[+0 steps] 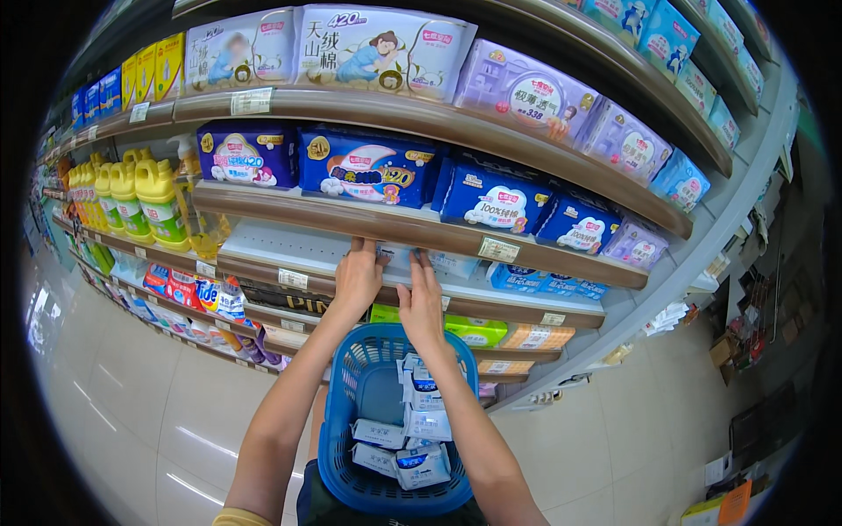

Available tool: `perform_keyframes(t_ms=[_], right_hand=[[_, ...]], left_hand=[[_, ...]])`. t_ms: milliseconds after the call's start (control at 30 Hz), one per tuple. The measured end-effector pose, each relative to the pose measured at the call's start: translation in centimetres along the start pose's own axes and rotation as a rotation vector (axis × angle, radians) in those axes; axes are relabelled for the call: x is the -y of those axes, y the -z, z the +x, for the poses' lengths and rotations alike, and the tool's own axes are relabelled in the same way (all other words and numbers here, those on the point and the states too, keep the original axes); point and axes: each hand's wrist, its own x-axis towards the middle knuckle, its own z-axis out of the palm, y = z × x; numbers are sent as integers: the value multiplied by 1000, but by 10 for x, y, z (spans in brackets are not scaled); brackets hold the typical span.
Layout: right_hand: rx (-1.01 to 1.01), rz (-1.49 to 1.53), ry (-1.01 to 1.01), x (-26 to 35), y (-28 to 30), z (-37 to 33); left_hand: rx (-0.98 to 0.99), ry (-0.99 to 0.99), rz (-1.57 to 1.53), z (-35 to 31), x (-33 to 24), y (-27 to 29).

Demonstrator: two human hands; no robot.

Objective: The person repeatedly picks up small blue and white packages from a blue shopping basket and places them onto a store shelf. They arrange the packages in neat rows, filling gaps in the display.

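Note:
Both my arms reach over a blue plastic basket (330, 438) to a middle shelf (272, 248). My left hand (358, 273) has its fingers stretched out into the shelf, their tips partly under the board above. Close to its right, my right hand (423, 302) points inward too, fingers extended. Between them lies a pale blue-and-white soft packet (396, 257), and the fingertips of both hands appear to touch its sides. Another pale packet (454, 264) lies just right of my right hand. Several small white-and-blue packets (427, 424) lie loosely in the basket.
Overhanging boards (421, 230) carry dark blue packs (368, 168) and lilac packs (526, 92). Yellow bottles (162, 206) stand at the left. Green packs (476, 330) sit on the shelf below. Cartons and loose goods (745, 342) crowd the right; tiled floor (114, 421) spreads at left.

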Motion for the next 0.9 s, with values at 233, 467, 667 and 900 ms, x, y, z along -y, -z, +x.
perform_keyframes(t_ms=[233,467,667,900], right_hand=[[-117,-288,45,2,21,5],[-5,-506,-48,-22,31,34],[1,-620,-92,-32,41,40],[-16,-537,-84,-41,43,38]], left_hand=[[24,32,42,0,-1,4],[38,42,46,1,-2,3],[44,41,52,0,-4,6],[1,19,54,-1,-3,-1]])
